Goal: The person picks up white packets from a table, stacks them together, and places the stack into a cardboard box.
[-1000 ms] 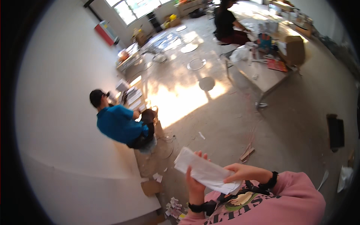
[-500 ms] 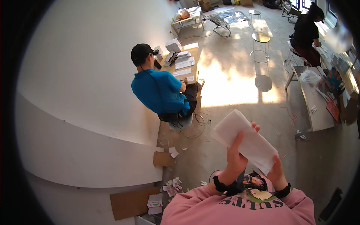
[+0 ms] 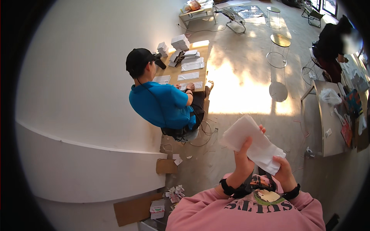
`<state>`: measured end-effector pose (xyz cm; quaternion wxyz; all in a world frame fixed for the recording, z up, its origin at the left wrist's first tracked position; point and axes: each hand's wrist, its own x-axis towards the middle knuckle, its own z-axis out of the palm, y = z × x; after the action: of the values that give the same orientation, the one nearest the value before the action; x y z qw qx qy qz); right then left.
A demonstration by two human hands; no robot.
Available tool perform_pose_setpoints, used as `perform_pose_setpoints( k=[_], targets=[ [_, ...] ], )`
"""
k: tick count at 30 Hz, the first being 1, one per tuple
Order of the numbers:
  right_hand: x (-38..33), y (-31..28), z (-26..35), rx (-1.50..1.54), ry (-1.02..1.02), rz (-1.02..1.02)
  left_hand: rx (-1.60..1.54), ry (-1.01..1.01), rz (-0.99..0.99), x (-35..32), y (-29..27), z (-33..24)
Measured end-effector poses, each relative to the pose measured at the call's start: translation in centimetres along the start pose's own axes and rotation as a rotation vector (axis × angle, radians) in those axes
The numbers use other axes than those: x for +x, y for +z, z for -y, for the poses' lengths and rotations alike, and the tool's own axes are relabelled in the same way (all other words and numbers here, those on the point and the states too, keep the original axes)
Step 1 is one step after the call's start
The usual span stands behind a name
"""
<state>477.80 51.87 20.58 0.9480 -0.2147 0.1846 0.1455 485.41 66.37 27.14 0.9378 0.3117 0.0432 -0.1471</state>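
Together, the left hand and right hand pinch a white folded paper sheet, fingers closed around its edges.

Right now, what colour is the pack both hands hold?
White; the pack shows best in the head view.

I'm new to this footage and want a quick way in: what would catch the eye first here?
First, the white stack of paper sheets held up at lower centre by the left hand and the right hand, above pink sleeves. Next, a person in a blue shirt seated at a low wooden board covered with white paper piles, upper left. A bright patch of sunlight lies on the floor beside them.
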Motion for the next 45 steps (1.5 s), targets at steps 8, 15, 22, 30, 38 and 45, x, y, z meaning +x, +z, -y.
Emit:
perform_pose_setpoints(
  k=[8, 15, 22, 30, 38, 45],
  targets=[
    [10.3, 0.1, 13.1, -0.163, 0.051, -0.079, -0.265, 0.001, 0.015, 14.9, 1.7, 1.7],
    [19.0, 1.3, 24.2, -0.306, 0.115, -0.085, -0.349, 0.035, -0.011, 26.9, 5.4, 3.0],
    [30.2, 2.4, 31.8, -0.442, 0.101, -0.115, -0.308, 0.133, -0.14, 39.5, 6.3, 2.1],
    [45.2, 5.4, 38.8, -0.616, 0.001, -0.141, -0.268, 0.177, -0.22, 55.9, 4.9, -2.5],
    [58.6, 10.3, 44.4, -0.698, 0.063, -0.13, -0.227, 0.166, -0.25, 69.4, 3.5, -8.6],
    [71.7, 14.4, 49.2, -0.759, 0.116, -0.081, -0.444, 0.189, -0.326, 78.7, 0.4, -11.2]
  ],
)
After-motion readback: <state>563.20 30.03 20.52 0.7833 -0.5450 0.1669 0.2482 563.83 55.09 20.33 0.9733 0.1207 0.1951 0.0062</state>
